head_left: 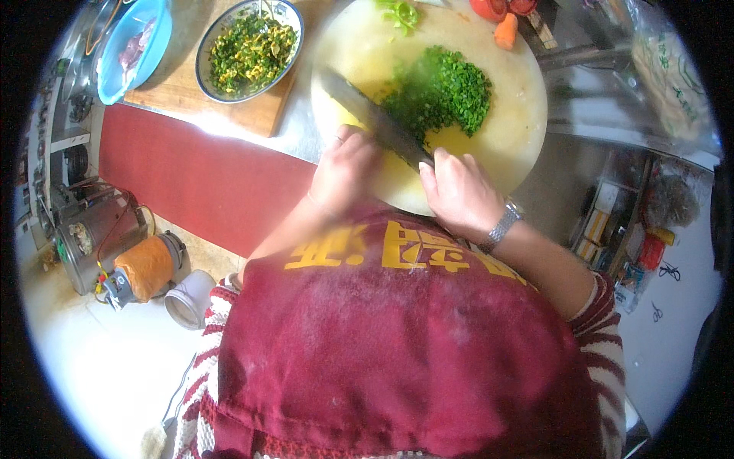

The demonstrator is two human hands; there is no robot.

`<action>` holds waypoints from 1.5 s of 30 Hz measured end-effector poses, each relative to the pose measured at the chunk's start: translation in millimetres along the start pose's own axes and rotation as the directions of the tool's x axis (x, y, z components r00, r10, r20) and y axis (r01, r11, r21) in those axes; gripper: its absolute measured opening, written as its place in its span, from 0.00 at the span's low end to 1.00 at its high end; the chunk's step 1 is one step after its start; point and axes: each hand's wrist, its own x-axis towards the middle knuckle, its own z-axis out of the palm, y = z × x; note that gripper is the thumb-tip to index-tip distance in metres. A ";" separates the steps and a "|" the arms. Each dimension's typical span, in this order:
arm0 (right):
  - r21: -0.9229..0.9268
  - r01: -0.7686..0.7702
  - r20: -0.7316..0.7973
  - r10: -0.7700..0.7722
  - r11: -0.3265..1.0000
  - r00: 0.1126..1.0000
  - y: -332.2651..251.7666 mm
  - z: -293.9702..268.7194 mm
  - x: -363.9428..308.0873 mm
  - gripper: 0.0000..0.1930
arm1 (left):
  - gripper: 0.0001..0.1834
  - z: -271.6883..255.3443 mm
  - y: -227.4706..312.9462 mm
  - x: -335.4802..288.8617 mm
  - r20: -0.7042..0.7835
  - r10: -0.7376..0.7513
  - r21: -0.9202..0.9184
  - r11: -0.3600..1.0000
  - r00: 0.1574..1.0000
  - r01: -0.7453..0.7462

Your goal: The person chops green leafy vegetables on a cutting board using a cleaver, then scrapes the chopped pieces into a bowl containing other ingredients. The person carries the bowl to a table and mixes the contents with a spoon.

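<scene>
My right hand (462,191), with a metal watch on its wrist, is closed around the handle of a dark-bladed kitchen knife (365,109). The blade slants up to the left over a round, pale chopping board (508,145). Just right of the blade lies a heap of finely chopped green herbs or scallions (459,92). My left hand (348,164) is at the board's near left edge, close beside the blade. Its fingers are curled and slightly blurred; what they hold, if anything, is hidden.
A patterned bowl of chopped greens and yellow bits (252,52) stands on a wooden board (256,115). Left of it is a blue basin (160,42) with pinkish meat. Green pieces (399,15), a carrot piece (505,32) and red vegetables (489,9) lie at the back.
</scene>
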 end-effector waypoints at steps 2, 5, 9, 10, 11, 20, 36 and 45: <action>0.016 0.080 0.001 -0.080 0.997 0.997 1.0 -3.8 -1.1 0.16 | 0.11 -0.5 -0.1 0.3 -0.014 0.005 -0.003 1.000 1.000 -0.005; -0.004 0.057 0.041 -0.057 0.998 0.998 -1.2 -6.4 -6.6 0.16 | 0.11 -0.9 1.3 -1.5 -0.034 -0.007 -0.009 1.000 0.999 0.006; 0.003 -0.090 0.060 0.090 0.996 0.994 -10.8 2.8 -4.6 0.16 | 0.11 -2.3 -1.9 -2.3 -0.002 -0.006 -0.012 1.000 1.000 0.006; 0.010 -0.037 0.013 0.037 0.999 0.999 -10.9 4.0 -2.8 0.16 | 0.11 -2.9 -3.1 -2.4 0.007 -0.006 -0.019 1.000 1.000 0.006; 0.014 0.003 -0.014 -0.002 1.000 1.000 -9.9 3.1 -0.4 0.16 | 0.11 -2.9 -3.1 -2.5 0.005 0.000 -0.013 1.000 1.000 0.000; 0.009 0.154 -0.028 -0.153 0.988 0.988 -1.9 6.3 -10.6 0.16 | 0.12 -8.6 1.0 -8.6 -0.070 0.033 0.011 0.999 0.997 -0.032; 0.012 -0.040 -0.069 0.041 0.999 0.997 -23.6 11.9 -9.1 0.16 | 0.11 -15.6 -12.4 -13.0 -0.061 0.102 -0.071 0.992 0.993 -0.107; -0.100 -0.110 -0.119 0.097 0.989 0.988 -24.5 31.6 -13.8 0.15 | 0.11 -22.7 -14.0 -26.7 -0.068 0.062 -0.135 0.988 0.996 -0.071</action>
